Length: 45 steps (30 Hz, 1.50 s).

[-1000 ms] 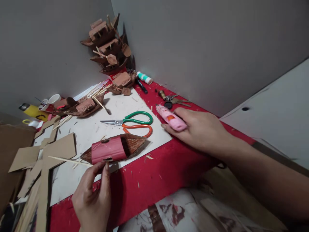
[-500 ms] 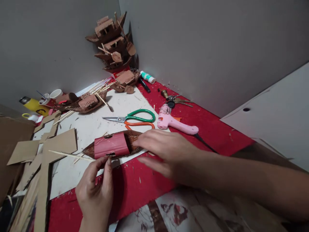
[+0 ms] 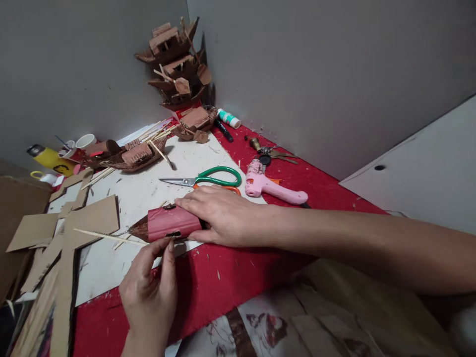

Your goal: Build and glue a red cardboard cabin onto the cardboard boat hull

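Observation:
A small brown model boat with a pinkish-red curved roof (image 3: 173, 222) lies on white paper near the front of the table. My right hand (image 3: 223, 215) rests over the boat's right end, fingers apart, its fingertips at the roof's right part. Thumb and forefinger of my left hand (image 3: 152, 282) are pinched together at the boat's near side, beside a dark opening under the roof. What they hold, if anything, is too small to make out. A thin pale stick (image 3: 107, 237) lies left of my left hand, its right end by the fingers.
Green-and-orange scissors (image 3: 219, 176) lie behind my right hand, with a pink glue gun (image 3: 275, 189) to their right. Cut cardboard (image 3: 92, 221) covers the left side. Finished boats (image 3: 137, 154) stand behind, some stacked (image 3: 178, 64) in the corner. Keys (image 3: 277, 152) lie at the back right.
My right hand has moved left onto the boat and now covers its right end and part of the scissors' orange handle. The left hand keeps its pinch at the boat's near side.

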Each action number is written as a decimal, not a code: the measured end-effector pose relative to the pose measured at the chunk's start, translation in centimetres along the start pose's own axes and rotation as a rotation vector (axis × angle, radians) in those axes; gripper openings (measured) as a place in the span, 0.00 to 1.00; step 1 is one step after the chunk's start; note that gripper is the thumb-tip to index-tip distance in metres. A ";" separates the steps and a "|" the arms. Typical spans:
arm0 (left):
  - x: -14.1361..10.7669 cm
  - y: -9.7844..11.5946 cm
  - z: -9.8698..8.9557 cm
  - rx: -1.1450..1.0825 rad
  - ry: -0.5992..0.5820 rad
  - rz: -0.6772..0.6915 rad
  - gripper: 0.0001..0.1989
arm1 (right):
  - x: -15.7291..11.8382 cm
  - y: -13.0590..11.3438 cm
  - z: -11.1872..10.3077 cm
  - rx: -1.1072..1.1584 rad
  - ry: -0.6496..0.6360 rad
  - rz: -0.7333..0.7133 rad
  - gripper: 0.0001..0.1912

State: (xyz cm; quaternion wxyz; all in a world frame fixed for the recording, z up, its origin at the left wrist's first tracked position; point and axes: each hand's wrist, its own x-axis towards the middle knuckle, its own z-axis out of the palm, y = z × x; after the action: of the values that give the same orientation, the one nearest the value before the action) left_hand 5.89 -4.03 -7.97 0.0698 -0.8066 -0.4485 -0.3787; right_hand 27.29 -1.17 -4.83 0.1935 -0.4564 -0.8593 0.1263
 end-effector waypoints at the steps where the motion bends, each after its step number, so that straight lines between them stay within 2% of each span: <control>1: 0.0 0.0 0.0 0.002 -0.004 0.003 0.07 | 0.1 0.1 0.0 0.004 -0.007 0.005 0.31; 14: 0.8 0.3 -0.1 -0.014 -0.042 -0.035 0.04 | 0.0 -0.1 -0.2 0.010 -0.030 0.038 0.31; 23: 1.3 0.2 0.2 -0.001 -0.041 0.016 0.04 | 0.2 -0.4 -0.2 -0.010 -0.055 0.059 0.32; 30: 1.0 0.4 0.4 -0.084 -0.044 -0.049 0.04 | 0.0 -0.2 0.0 -0.015 -0.006 0.030 0.30; 37: 0.9 0.8 0.3 -0.180 -0.068 -0.156 0.05 | -0.2 -0.2 0.1 -0.009 -0.008 0.015 0.31; 45: 0.8 0.9 0.4 -0.189 -0.083 -0.216 0.09 | -0.1 -0.2 0.2 -0.007 0.009 0.013 0.30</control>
State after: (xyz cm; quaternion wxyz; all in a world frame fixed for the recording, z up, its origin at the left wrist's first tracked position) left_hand 7.09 -3.86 -7.48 -0.0663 -0.7715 -0.4977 -0.3907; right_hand 27.12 -1.39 -5.01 0.1949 -0.4630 -0.8559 0.1226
